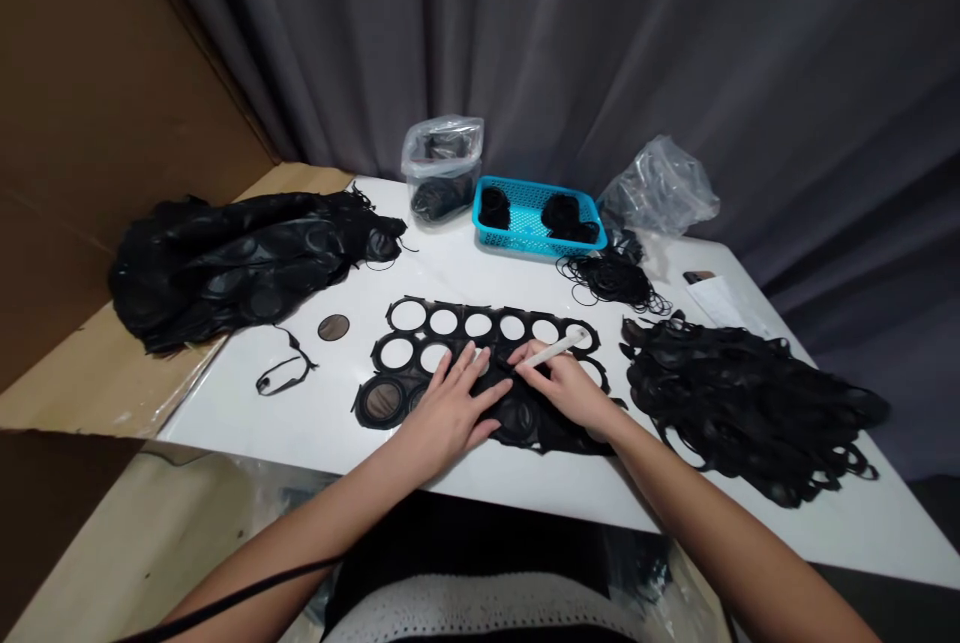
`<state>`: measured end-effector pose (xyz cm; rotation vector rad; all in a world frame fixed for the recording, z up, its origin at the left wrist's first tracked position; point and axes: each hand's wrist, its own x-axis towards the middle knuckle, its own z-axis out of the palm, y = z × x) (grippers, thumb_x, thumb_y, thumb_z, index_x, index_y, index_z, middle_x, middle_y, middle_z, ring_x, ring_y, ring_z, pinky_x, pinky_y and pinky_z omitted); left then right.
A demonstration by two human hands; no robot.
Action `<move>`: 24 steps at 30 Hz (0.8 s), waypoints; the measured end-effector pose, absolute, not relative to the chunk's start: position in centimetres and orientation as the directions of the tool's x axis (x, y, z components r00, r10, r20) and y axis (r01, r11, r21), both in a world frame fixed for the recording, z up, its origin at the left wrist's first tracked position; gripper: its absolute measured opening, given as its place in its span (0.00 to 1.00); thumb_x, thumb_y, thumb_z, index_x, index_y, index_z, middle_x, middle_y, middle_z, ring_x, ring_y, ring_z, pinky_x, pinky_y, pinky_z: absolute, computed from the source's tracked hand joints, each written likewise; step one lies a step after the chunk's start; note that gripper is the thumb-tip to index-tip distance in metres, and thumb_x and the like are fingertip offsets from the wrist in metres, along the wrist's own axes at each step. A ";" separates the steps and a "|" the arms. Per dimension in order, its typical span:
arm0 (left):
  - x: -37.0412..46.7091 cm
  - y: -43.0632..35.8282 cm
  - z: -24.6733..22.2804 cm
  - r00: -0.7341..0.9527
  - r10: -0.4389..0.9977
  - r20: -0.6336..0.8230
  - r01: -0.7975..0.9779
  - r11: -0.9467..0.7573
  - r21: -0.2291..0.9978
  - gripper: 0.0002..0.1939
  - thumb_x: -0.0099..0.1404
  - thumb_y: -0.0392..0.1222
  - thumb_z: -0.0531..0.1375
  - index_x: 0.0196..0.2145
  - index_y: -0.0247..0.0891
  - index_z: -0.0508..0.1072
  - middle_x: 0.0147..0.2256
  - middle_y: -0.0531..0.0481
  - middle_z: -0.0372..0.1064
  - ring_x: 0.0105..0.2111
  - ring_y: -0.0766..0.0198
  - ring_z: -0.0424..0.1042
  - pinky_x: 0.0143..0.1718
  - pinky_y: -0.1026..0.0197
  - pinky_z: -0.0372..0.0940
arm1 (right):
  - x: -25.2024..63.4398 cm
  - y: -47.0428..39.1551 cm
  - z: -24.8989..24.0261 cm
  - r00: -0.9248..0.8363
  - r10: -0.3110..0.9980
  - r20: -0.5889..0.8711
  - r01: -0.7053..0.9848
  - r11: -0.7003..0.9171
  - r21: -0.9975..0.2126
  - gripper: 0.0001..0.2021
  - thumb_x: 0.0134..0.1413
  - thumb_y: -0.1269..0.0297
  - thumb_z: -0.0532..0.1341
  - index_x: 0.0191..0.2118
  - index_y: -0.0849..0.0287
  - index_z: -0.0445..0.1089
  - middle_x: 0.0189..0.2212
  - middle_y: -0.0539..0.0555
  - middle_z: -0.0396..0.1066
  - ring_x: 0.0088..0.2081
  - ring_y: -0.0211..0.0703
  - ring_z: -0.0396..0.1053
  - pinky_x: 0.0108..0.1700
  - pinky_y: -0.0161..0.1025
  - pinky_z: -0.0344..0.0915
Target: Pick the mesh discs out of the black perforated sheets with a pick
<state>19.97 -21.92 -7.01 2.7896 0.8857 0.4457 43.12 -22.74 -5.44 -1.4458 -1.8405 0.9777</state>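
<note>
A thin black sheet [390,336] with rows of round cut-outs lies flat on the white table [420,273]. My left hand [457,413] rests on it, fingers spread. In my right hand [562,388] is a white pen-shaped tool [553,349], pinched near its lower end. That end meets the sheet just right of my left fingertips; its tip is hidden. White table shows through the upper holes, while the lower row still has dark discs in it, such as the disc [384,400] at the left. A loose dark disc [333,327] lies left of the sheet.
A heap of black sheets [247,253] lies at the left and a pile of perforated black scraps [742,393] at the right. Behind stand a blue basket [540,241], a bagged clear container [442,168], black rings [615,278] and a plastic bag [664,188].
</note>
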 end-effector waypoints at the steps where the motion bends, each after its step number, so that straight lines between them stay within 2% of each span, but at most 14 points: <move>1: 20.0 -21.9 -7.2 0.788 0.583 0.198 0.533 -0.807 0.254 0.27 0.68 0.44 0.63 0.63 0.47 0.65 0.68 0.37 0.51 0.69 0.38 0.46 0.63 0.32 0.52 | 43.1 -22.7 -5.4 -0.228 0.974 0.014 0.521 0.134 -0.843 0.07 0.65 0.61 0.56 0.37 0.56 0.69 0.40 0.53 0.72 0.43 0.45 0.70 0.48 0.41 0.64; 7: 19.2 -21.6 -7.7 0.814 0.565 0.131 0.532 -0.818 0.221 0.29 0.70 0.49 0.61 0.66 0.55 0.60 0.70 0.41 0.44 0.69 0.34 0.42 0.63 0.28 0.47 | 43.0 -22.4 -5.4 -0.233 0.971 0.044 0.504 0.159 -0.849 0.07 0.64 0.63 0.56 0.35 0.56 0.67 0.40 0.54 0.70 0.42 0.45 0.69 0.49 0.43 0.63; 15: 19.2 -21.6 -7.3 0.815 0.568 0.117 0.537 -0.815 0.218 0.29 0.70 0.48 0.60 0.67 0.55 0.59 0.71 0.42 0.43 0.70 0.35 0.41 0.64 0.29 0.46 | 43.3 -22.4 -5.5 -0.264 0.962 0.070 0.527 0.204 -0.825 0.06 0.65 0.65 0.56 0.35 0.56 0.66 0.40 0.54 0.69 0.43 0.45 0.69 0.48 0.43 0.64; 18: 19.2 -21.6 -7.4 0.814 0.565 0.137 0.529 -0.817 0.229 0.28 0.71 0.49 0.59 0.66 0.55 0.59 0.71 0.44 0.41 0.70 0.36 0.40 0.64 0.29 0.44 | 43.0 -22.9 -5.7 -0.299 0.947 0.116 0.595 0.280 -0.753 0.07 0.66 0.67 0.54 0.35 0.56 0.65 0.41 0.55 0.69 0.44 0.46 0.68 0.49 0.44 0.64; 22: 19.2 -21.5 -7.3 0.817 0.563 0.125 0.530 -0.818 0.225 0.29 0.70 0.47 0.60 0.66 0.54 0.60 0.71 0.43 0.40 0.70 0.35 0.39 0.64 0.29 0.44 | 42.1 -23.6 -6.1 -0.393 0.897 0.201 0.687 0.432 -0.584 0.08 0.68 0.70 0.51 0.39 0.57 0.66 0.42 0.59 0.70 0.45 0.50 0.65 0.49 0.48 0.65; 24: 19.2 -21.5 -7.2 0.813 0.568 0.127 0.533 -0.815 0.230 0.29 0.70 0.47 0.61 0.66 0.55 0.60 0.72 0.44 0.38 0.70 0.34 0.39 0.64 0.29 0.45 | 42.0 -23.5 -6.2 -0.392 0.893 0.221 0.694 0.445 -0.566 0.09 0.68 0.71 0.50 0.39 0.56 0.67 0.41 0.59 0.71 0.44 0.50 0.66 0.47 0.48 0.65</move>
